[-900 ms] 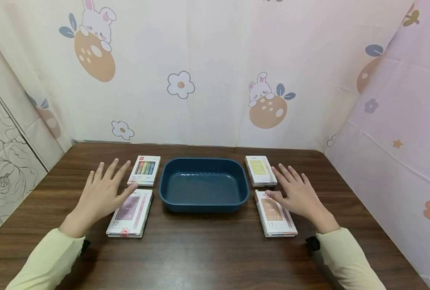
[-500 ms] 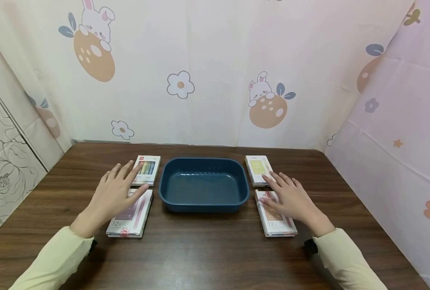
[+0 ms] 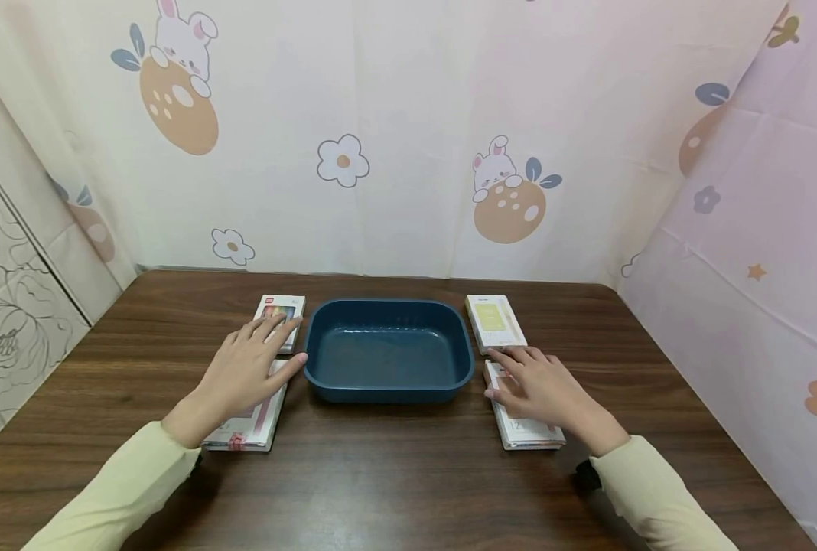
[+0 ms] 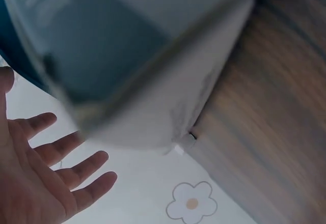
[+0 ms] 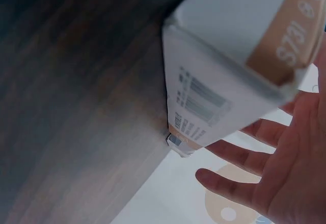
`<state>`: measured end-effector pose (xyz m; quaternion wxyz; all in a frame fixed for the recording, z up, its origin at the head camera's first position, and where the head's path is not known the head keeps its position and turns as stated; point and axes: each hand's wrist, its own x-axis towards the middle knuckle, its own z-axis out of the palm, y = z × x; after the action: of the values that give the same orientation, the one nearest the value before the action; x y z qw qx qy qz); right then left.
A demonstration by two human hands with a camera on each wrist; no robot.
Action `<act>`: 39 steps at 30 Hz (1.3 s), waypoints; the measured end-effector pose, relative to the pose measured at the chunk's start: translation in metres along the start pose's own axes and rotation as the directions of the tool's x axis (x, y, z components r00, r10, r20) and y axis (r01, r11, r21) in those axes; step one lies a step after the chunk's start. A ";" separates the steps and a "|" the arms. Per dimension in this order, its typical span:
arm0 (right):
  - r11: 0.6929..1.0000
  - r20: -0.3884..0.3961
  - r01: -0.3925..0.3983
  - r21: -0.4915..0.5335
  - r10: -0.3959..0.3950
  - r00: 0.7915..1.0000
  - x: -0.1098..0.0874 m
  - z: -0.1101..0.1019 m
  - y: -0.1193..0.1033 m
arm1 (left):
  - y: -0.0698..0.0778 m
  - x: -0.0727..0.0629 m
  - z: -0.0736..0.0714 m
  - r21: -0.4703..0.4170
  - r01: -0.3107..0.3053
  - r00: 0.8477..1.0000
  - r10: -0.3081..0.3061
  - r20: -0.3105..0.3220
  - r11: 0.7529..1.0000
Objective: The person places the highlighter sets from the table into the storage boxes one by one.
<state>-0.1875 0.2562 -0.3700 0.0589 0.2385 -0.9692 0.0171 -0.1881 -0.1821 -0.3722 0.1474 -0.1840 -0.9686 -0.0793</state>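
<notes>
My left hand (image 3: 243, 373) spreads its fingers over the left pair of boxes, thumb tip close to the tray's left rim. Beneath its palm lies a white box with a purple label (image 3: 265, 419); its fingers overlap the white box with a picture of coloured sticks (image 3: 291, 304) behind. On the other side, my right hand (image 3: 542, 389) hovers over a white box with an orange-brown label (image 3: 528, 438), partly hidden by it. In the right wrist view that box (image 5: 204, 91) has a barcode on its side, with extended fingers (image 5: 229, 155) beyond. Neither hand grips anything.
A dark blue rectangular tray (image 3: 388, 396) stands between the boxes. A white box with a yellow-green label (image 3: 494, 316) lies at the back right. The brown wooden table (image 3: 381, 490) ends at a patterned curtain (image 3: 408, 214).
My left hand has moved right and slightly down toward the tray. My right hand has come down and a little left over the orange-brown-labelled box. The boxes and tray have stayed put.
</notes>
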 end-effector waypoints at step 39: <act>0.995 0.072 0.095 0.038 -0.098 0.993 0.007 0.008 -0.004 | 0.015 0.012 0.014 -0.098 -0.041 0.997 0.047 0.053 0.994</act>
<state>-0.1925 0.2486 -0.3774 0.0199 0.2866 -0.9576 0.0225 -0.1968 -0.1617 -0.3802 0.1131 -0.2143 -0.9630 -0.1177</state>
